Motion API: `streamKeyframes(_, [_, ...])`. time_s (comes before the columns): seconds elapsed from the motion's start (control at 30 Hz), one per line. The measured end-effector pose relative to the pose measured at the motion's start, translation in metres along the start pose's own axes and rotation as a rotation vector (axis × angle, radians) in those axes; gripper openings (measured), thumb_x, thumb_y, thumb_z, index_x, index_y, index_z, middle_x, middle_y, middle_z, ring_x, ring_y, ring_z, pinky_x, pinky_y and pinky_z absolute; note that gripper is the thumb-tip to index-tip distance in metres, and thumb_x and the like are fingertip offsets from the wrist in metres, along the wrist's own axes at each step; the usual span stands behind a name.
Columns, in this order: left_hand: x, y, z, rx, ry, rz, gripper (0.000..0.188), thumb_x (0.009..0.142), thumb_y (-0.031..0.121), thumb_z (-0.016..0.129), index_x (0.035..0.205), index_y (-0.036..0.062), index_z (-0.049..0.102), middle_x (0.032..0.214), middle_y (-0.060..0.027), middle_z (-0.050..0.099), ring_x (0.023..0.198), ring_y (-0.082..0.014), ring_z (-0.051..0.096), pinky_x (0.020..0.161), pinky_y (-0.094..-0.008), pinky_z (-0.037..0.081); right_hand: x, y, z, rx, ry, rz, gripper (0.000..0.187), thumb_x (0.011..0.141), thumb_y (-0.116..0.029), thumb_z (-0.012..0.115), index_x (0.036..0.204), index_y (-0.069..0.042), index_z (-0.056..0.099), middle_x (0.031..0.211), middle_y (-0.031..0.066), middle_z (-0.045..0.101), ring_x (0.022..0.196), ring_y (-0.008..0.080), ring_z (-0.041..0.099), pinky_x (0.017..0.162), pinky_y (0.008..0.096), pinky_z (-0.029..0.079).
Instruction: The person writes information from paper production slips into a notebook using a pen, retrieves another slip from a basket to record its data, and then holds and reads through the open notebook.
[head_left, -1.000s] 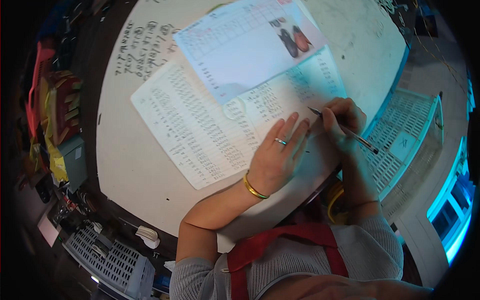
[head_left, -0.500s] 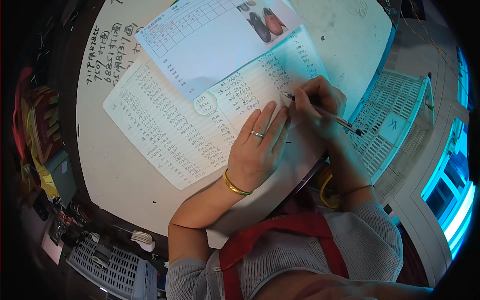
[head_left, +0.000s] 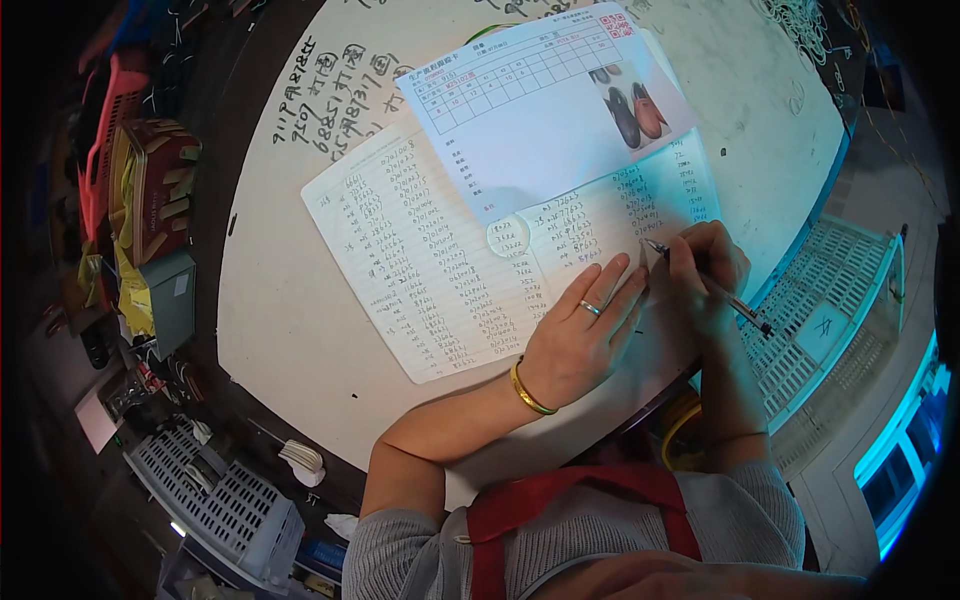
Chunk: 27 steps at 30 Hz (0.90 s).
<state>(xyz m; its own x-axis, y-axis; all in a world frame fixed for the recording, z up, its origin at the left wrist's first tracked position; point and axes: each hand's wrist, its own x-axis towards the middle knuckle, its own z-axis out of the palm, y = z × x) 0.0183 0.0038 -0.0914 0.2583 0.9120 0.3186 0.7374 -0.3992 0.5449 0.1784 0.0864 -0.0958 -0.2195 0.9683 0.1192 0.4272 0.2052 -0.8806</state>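
Note:
An open lined notebook point(head_left: 420, 290) lies on the white tabletop, its pages full of handwritten columns. My left hand point(head_left: 583, 325) rests flat on the lower part of its right page, fingers stretched and holding nothing. In my right hand point(head_left: 712, 268) is a pen point(head_left: 738, 304), gripped near its tip. That tip points at the right page, just below a handwritten line; whether it touches the paper I cannot tell. A printed card point(head_left: 540, 140) with a table and a shoe photo covers the notebook's top. A clear round disc point(head_left: 508, 237) sits at the card's lower corner.
More handwriting marks the white table point(head_left: 290, 260) at the upper left. Beside the table's right edge stands a pale slotted plastic basket point(head_left: 800, 340). Another slotted basket point(head_left: 215, 490) is at lower left, below a dark red box point(head_left: 160, 190). Tangled string point(head_left: 795, 25) lies at the top right.
The whole view has shifted, so the table, notebook and hands now appear farther right and lower. Against the notebook, both hands and the pen have hardly moved.

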Motion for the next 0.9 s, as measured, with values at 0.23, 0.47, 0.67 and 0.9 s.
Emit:
streamKeyframes(0.23, [-0.0001, -0.0006, -0.0004, -0.022, -0.02, 0.001, 0.026, 0.07, 0.003, 0.062, 0.095, -0.0011, 0.067, 0.12, -0.0115, 0.058, 0.118, -0.029, 0.051, 0.093, -0.0387, 0.047, -0.001, 0.0011, -0.0011, -0.094, -0.025, 0.004, 0.013, 0.078, 0.001, 0.061, 0.072, -0.003, 0.05, 0.059, 0.0067, 0.058, 0.047, 0.0138, 0.054, 0.047, 0.0262, 0.043])
streamKeyframes(0.47, [-0.0015, 0.0004, 0.003, -0.005, -0.015, -0.002, 0.03, 0.07, 0.003, 0.062, 0.1, -0.0009, 0.066, 0.122, -0.0098, 0.058, 0.118, -0.0286, 0.051, 0.093, -0.0385, 0.047, -0.0023, 0.0014, 0.0002, -0.085, 0.035, 0.0, 0.014, 0.078, 0.0, 0.061, 0.071, -0.004, 0.05, 0.059, 0.0067, 0.056, 0.047, 0.0152, 0.053, 0.047, 0.0273, 0.043])
streamKeyframes(0.67, [0.0007, -0.0015, 0.0012, -0.024, -0.037, -0.012, 0.031, 0.071, 0.001, 0.061, 0.101, -0.0002, 0.067, 0.12, -0.0097, 0.059, 0.115, -0.028, 0.054, 0.09, -0.0384, 0.049, -0.0025, 0.0048, -0.0017, -0.12, 0.064, -0.009, 0.013, 0.078, -0.001, 0.064, 0.072, -0.005, 0.052, 0.058, 0.0062, 0.057, 0.047, 0.015, 0.055, 0.047, 0.0275, 0.044])
streamKeyframes(0.9, [0.0031, -0.0003, 0.0048, 0.056, -0.032, 0.007, 0.032, 0.071, 0.0, 0.06, 0.102, 0.0019, 0.067, 0.118, -0.0073, 0.06, 0.113, -0.0255, 0.055, 0.089, -0.0383, 0.049, -0.0031, 0.0072, -0.0026, -0.099, 0.106, 0.015, 0.015, 0.078, -0.004, 0.067, 0.072, -0.005, 0.054, 0.057, 0.0044, 0.058, 0.048, 0.0117, 0.057, 0.047, 0.0243, 0.045])
